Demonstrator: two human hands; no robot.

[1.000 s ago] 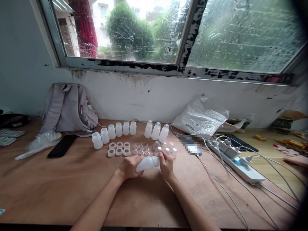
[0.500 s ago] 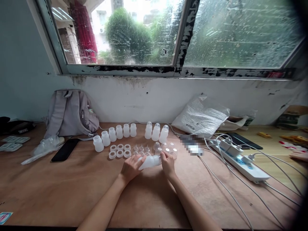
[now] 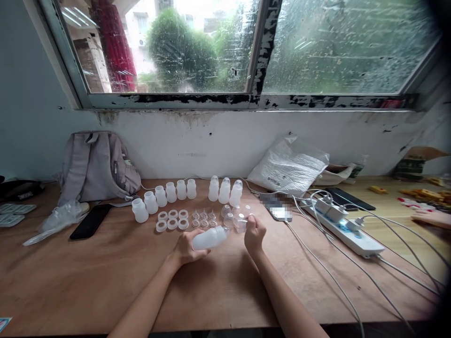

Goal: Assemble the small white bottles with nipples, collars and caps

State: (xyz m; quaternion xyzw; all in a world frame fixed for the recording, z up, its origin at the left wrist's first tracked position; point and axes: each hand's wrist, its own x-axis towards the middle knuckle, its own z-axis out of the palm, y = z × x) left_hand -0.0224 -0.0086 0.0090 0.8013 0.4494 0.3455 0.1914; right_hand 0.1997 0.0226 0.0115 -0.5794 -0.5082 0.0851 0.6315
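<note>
My left hand (image 3: pixel 186 248) is closed around a small white plastic bottle (image 3: pixel 208 238), held on its side just above the wooden table (image 3: pixel 88 277). My right hand (image 3: pixel 254 233) has come off the bottle's neck and pinches a clear cap (image 3: pixel 241 222) among several clear caps lying there. Behind my hands lie white rings (image 3: pixel 172 219) and small clear nipples (image 3: pixel 203 217). Farther back stands a row of open white bottles (image 3: pixel 165 195) and three capped bottles (image 3: pixel 224 190).
A grey backpack (image 3: pixel 97 166) leans on the wall at left, with a black phone (image 3: pixel 89 221) and a plastic bag (image 3: pixel 58 217) before it. At right lie a white bag (image 3: pixel 287 166), a power strip (image 3: pixel 343 230) with cables, and another person's hand (image 3: pixel 431 218).
My right hand left the bottle's neck and moved right and back to the clear caps, pinching one. My left hand kept the bottle, tilting it slightly. The camera shifted a little.
</note>
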